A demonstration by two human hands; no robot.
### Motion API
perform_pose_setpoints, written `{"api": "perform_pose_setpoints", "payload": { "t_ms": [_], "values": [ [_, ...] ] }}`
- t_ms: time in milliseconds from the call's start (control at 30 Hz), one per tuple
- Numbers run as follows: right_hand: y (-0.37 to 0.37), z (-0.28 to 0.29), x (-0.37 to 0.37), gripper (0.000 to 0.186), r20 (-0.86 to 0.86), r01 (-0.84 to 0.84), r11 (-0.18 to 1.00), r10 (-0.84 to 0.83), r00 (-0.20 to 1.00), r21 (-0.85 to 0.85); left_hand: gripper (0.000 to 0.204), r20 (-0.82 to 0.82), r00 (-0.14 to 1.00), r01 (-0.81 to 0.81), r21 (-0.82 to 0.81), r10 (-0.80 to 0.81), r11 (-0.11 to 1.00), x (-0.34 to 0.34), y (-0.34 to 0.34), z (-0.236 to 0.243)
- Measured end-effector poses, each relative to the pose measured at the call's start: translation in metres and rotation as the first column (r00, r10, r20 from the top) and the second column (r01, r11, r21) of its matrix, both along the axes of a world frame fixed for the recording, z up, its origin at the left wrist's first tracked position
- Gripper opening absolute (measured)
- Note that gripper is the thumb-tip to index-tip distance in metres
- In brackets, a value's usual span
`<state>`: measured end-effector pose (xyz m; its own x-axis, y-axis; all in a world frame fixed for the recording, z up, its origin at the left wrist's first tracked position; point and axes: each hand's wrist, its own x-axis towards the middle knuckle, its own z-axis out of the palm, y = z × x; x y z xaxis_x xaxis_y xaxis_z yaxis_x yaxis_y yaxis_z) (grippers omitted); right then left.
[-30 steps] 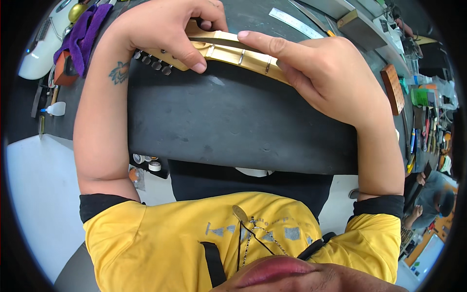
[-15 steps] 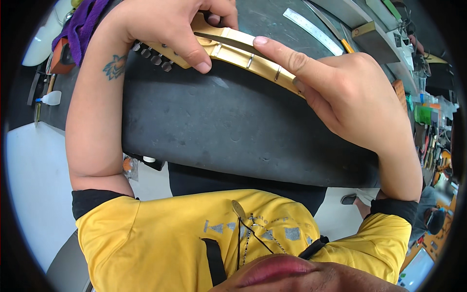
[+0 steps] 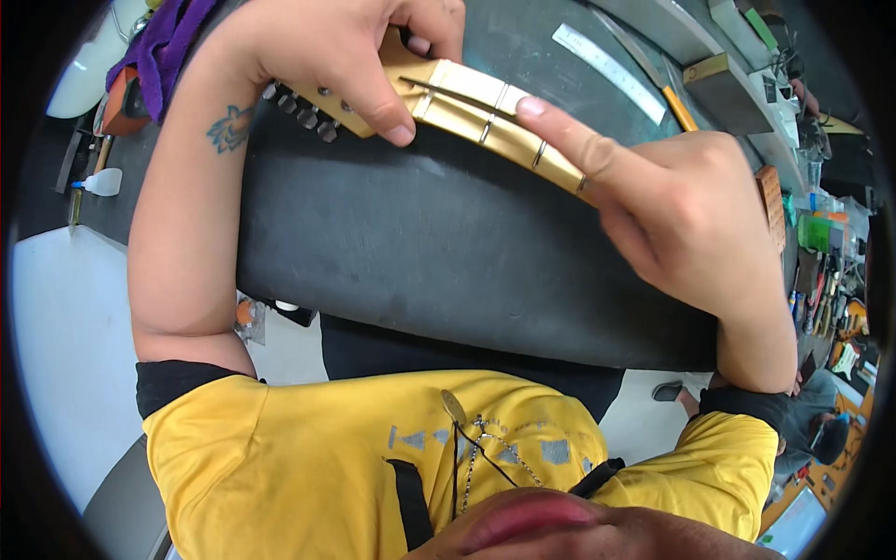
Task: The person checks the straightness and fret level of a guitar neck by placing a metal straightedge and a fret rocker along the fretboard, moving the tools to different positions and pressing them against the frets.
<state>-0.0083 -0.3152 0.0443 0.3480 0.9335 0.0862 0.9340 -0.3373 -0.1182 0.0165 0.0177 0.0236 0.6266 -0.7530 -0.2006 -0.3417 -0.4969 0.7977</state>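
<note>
A pale wooden guitar neck (image 3: 476, 84) with metal frets lies across the dark bench in front of me. My left hand (image 3: 341, 61) is wrapped round its headstock end, thumb on top, beside the black tuning pegs (image 3: 306, 116). A thin dark file (image 3: 457, 97) lies slantwise over the neck, its tip near the nut end by my left thumb. My right hand (image 3: 677, 205) grips the file's other end, with the index finger stretched along its top. The other fingers curl under at the neck's edge, and the file's handle end is hidden in the hand.
Beyond the neck, a white ruler (image 3: 609, 73) lies on the dark bench mat (image 3: 467, 252). A tool with a yellow handle (image 3: 679, 108) rests next to it, near grey blocks. Purple cloth (image 3: 168, 42) hangs at far left. A person (image 3: 826, 425) is at the lower right.
My right hand and the file have slid right and slightly nearer along the neck, and the file now shows a narrower side. My left hand keeps its grip. The view has shifted slightly.
</note>
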Motion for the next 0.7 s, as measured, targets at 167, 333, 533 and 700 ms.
{"api": "perform_pose_setpoints", "payload": {
  "t_ms": [167, 333, 533, 700],
  "values": [
    [-0.001, -0.007, 0.016, 0.073, -0.267, 0.069, 0.985, -0.024, 0.963, 0.158, 0.043, -0.015, 1.0, -0.012, -0.049, 0.012, 0.999, -0.001, 0.005, -0.014],
    [-0.004, 0.004, 0.033, 0.072, -0.908, 0.565, 0.786, -0.012, 0.419, 0.251, 0.048, 0.039, 0.996, -0.087, 0.028, 0.086, 0.996, -0.004, -0.001, -0.005],
    [-0.01, -0.015, 0.057, 0.117, -0.948, 0.634, 0.755, 0.299, -0.104, 0.169, 0.053, 0.015, 0.994, -0.107, -0.033, 0.107, 0.994, -0.007, 0.0, -0.011],
    [-0.016, -0.003, 0.062, 0.09, -0.851, 0.586, 0.803, 0.381, -0.362, 0.111, 0.054, 0.023, 0.993, -0.118, -0.027, 0.118, 0.993, -0.005, -0.001, -0.011]
  ]
}}
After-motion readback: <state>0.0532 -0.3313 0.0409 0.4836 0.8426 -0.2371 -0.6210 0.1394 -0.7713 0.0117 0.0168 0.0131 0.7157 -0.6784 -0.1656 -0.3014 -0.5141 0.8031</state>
